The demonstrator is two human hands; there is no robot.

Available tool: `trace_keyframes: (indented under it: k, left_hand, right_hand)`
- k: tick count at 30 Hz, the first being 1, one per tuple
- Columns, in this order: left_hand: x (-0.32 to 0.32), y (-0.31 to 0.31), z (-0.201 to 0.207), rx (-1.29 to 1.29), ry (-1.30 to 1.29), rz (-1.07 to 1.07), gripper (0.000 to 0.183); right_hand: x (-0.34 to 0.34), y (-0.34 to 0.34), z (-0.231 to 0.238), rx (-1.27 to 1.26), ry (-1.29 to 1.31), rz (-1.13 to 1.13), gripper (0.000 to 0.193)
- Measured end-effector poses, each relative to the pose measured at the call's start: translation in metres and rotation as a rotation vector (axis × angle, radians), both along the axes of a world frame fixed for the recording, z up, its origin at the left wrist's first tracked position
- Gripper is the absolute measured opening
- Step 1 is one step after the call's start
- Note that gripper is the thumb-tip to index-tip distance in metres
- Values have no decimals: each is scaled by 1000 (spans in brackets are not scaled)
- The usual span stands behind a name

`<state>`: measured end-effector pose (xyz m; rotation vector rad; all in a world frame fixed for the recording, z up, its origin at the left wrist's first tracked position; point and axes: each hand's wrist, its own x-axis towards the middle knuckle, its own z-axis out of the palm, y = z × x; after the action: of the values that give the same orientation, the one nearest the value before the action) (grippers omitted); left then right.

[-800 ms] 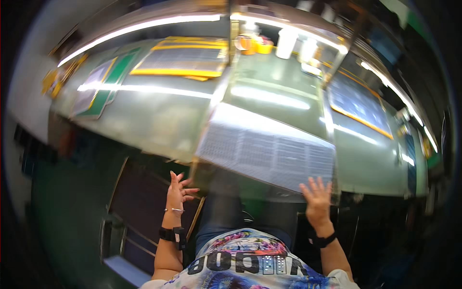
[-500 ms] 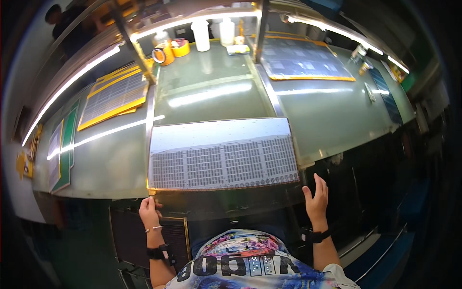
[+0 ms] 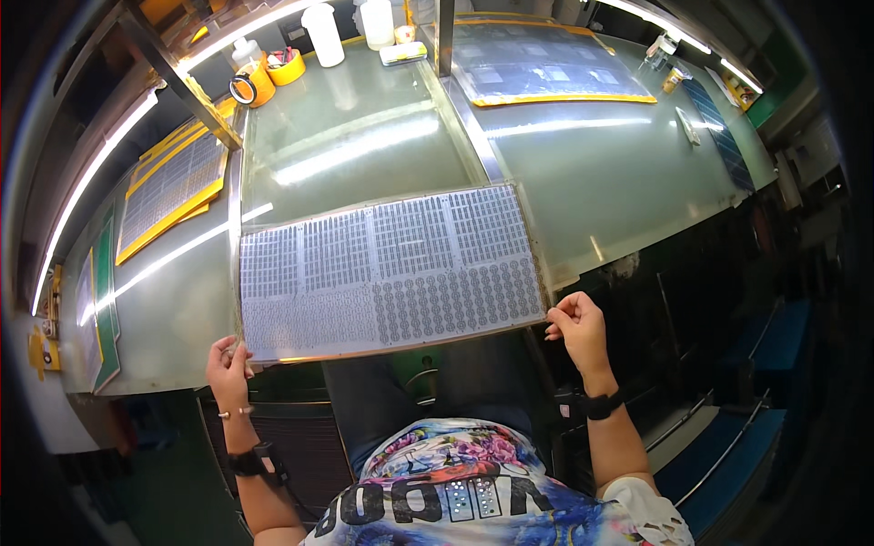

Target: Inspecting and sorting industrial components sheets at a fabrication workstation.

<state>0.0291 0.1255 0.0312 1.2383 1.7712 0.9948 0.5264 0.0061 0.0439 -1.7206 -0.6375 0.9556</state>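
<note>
A large rectangular sheet [image 3: 391, 264] with a translucent border lies at the near edge of the glass-topped table. Rows of fine dark bars cover its far part, and small round patterns fill the near right part. My left hand [image 3: 228, 369] pinches its near left corner between thumb and fingers. At the near right corner, my right hand [image 3: 581, 329] has its fingertips closed on the sheet's edge. The near edge of the sheet reaches just past the table, above my lap.
Orange tape rolls [image 3: 252, 86] and white bottles [image 3: 323, 35] stand at the back. Yellow-edged patterned sheets [image 3: 173, 196] lie at the left, a larger yellow-edged film [image 3: 546, 59] at the back right. A metal post [image 3: 182, 77] rises at the left. A green board [image 3: 106, 328] lies far left.
My right hand has gone from open beside the table to gripping the sheet's right edge. The sheet has come toward me, showing more round patterns. The view has shifted too.
</note>
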Motion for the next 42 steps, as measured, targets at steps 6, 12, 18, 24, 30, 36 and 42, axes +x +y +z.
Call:
trace_keyframes:
  k: [6,12,18,24,30,36,42]
  left_hand:
    - [-1,-3,-15,-2,-21,31,27]
    - [0,-1,-19,1,-25,56,26]
    - [-6,-3,-17,-1,-16,136,9]
    - [10,1,-7,274,365,67,7]
    - [7,-17,-23,348,553,21,12]
    - [2,-25,-19,355,638,3,14]
    - [4,-23,-19,368,654,17,16]
  right_hand:
    - [3,-10,-32,11,-420,48,12]
    - [6,-11,-36,23,-434,36,12]
    - [3,-6,-44,-8,-337,35,12]
    - [7,-1,-38,68,-655,78,11]
    - [28,0,-56,103,-541,148,16]
    - [26,2,-67,104,-531,163,17]
    - [24,9,-62,91,-544,163,17]
